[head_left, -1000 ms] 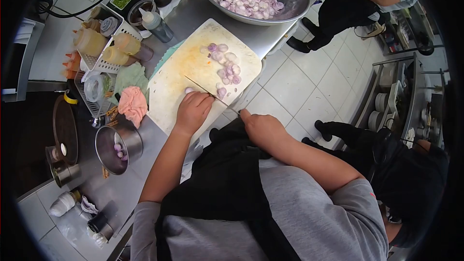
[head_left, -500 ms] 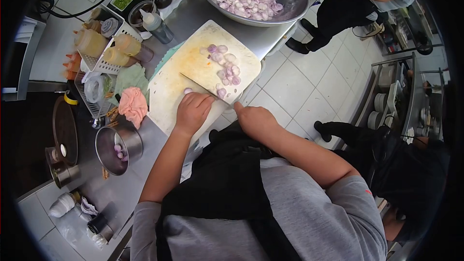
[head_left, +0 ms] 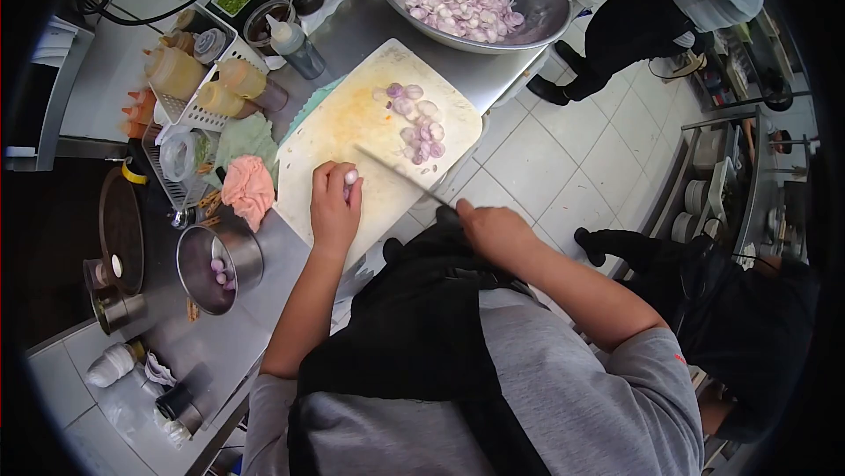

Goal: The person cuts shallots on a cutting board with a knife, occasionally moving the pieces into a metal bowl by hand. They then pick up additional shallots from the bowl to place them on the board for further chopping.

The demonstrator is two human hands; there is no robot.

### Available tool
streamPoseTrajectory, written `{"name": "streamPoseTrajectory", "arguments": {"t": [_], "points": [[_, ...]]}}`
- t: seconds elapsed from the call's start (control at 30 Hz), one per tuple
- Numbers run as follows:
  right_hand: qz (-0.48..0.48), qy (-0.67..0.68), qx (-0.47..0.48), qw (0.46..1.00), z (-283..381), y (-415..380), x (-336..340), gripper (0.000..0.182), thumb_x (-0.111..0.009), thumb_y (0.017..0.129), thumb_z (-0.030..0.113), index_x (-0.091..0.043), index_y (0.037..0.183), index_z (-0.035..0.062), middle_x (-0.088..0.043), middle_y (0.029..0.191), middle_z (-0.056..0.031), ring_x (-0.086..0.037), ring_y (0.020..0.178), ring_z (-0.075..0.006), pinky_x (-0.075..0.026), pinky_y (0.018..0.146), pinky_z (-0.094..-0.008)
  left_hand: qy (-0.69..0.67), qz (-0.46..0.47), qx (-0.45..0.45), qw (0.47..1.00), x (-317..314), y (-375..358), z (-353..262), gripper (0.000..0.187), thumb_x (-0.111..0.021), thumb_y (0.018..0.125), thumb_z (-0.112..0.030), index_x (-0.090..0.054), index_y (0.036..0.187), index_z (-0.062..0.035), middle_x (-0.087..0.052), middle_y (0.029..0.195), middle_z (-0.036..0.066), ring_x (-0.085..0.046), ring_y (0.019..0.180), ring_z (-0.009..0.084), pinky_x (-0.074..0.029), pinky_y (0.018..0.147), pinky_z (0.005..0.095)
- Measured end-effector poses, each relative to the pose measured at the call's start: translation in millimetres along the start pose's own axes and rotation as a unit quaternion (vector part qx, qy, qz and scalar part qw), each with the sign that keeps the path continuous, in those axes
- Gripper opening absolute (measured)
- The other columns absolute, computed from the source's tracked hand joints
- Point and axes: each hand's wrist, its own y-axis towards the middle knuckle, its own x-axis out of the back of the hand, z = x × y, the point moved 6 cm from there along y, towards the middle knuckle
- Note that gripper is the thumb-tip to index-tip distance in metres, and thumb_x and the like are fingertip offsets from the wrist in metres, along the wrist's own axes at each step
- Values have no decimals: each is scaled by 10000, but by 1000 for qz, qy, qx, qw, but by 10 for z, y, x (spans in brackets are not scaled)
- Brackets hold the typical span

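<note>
A whitish cutting board [head_left: 308, 137] lies on the metal counter. On its left lower part my left hand [head_left: 334, 207] is closed on a small peeled shallot [head_left: 350, 177], held between thumb and fingers. My right hand [head_left: 493, 228] grips the handle of a knife [head_left: 400, 174], off the board's lower right edge; the blade points up and left across the board, apart from the shallot. Slices of purple-white shallot [head_left: 425, 137] lie in a loose cluster on the board's right half.
A large steel bowl [head_left: 546, 14] of sliced shallots stands beyond the board. To the left are a pink cloth [head_left: 248, 190], a steel pot [head_left: 246, 256] with whole shallots, and a basket of bottles [head_left: 189, 106]. One person [head_left: 607, 36] stands upper right, another [head_left: 748, 326] lower right.
My left hand has turned upward, showing the shallot in its fingers. My right hand has drawn the knife right and down, away from my left hand and the slices.
</note>
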Motion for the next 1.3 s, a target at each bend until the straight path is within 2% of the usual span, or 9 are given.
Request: {"name": "streamPoseTrajectory", "arguments": {"t": [0.1, 0.17, 0.3, 0.43, 0.5, 0.7, 0.9, 1.13, 1.3], "points": [[-38, -13, -11, 999, -155, 130, 108, 168, -492, 930, 85, -501, 1078, 6, -704, 807, -203, -712, 746, -389, -570, 639, -492, -50, 47, 8, 998, -56, 1, -32, 277, -730, 859, -51, -616, 1111, -67, -582, 1111, 133, -630, 958, 350, -540, 799, 406], [-58, -1, -15, 998, -155, 166, 174, 171, -517, 938, 116, -476, 1061, 4, -687, 761, -202, -692, 703, -398, -548, 607, -512, -68, 59, -53, 995, -142, -7, -158, 250, -738, 866, -57, -615, 1083, -56, -592, 1087, 112, -634, 901, 264, -531, 743, 346], [-32, -2, -5, 999, 109, 185, 69, 192, -485, 923, 71, -498, 1097, -9, -704, 800, -215, -712, 745, -396, -571, 645, -497, -115, 78, -59, 989, -207, -39, -272, 213, -716, 873, -31, -618, 1062, -42, -594, 1083, 103, -651, 897, 261, -543, 722, 328], [-26, 33, 10, 999, 287, 209, 11, 196, -481, 916, 54, -496, 1098, -19, -700, 789, -220, -713, 735, -393, -570, 632, -498, -114, 59, -75, 989, -119, -35, -215, 191, -690, 881, -17, -626, 1060, -34, -604, 1091, 112, -656, 901, 276, -548, 740, 333], [-18, 26, 11, 999, 316, 195, 51, 187, -479, 918, 54, -494, 1090, -18, -702, 794, -216, -715, 732, -384, -573, 626, -489, -97, 101, -80, 987, -128, -50, -179, 208, -689, 878, -62, -636, 1078, -51, -619, 1121, 127, -648, 963, 322, -550, 802, 388], [-15, -12, 14, 1000, 342, -101, 198, 147, -487, 914, 56, -502, 1051, 3, -705, 789, -204, -721, 733, -375, -581, 622, -465, -72, 109, -102, 986, -119, -18, -167, 214, -676, 888, -66, -633, 1097, -53, -623, 1137, 127, -643, 993, 337, -544, 822, 397], [-31, 1, 12, 999, 418, 234, 41, 145, -502, 904, 46, -504, 1043, 6, -710, 808, -201, -725, 737, -361, -584, 625, -459, -72, 112, -113, 985, -131, 13, -142, 217, -674, 895, -77, -629, 1106, -54, -625, 1138, 130, -646, 994, 343, -544, 820, 402], [-27, 12, -1, 1000, 393, 50, 43, 160, -516, 890, 41, -507, 1046, 10, -703, 765, -195, -727, 735, -358, -588, 629, -453, -70, 109, -114, 985, -134, -16, -123, 205, -680, 896, -84, -636, 1095, -62, -631, 1123, 118, -652, 972, 335, -548, 805, 399], [-55, -15, 26, 998, 425, 63, 128, 152, -522, 885, 42, -505, 1033, 12, -706, 767, -189, -723, 698, -355, -586, 609, -439, -54, 96, -118, 987, -114, -22, -143, 174, -684, 893, -79, -649, 1062, -57, -638, 1100, 118, -657, 946, 327, -553, 780, 389]]}}
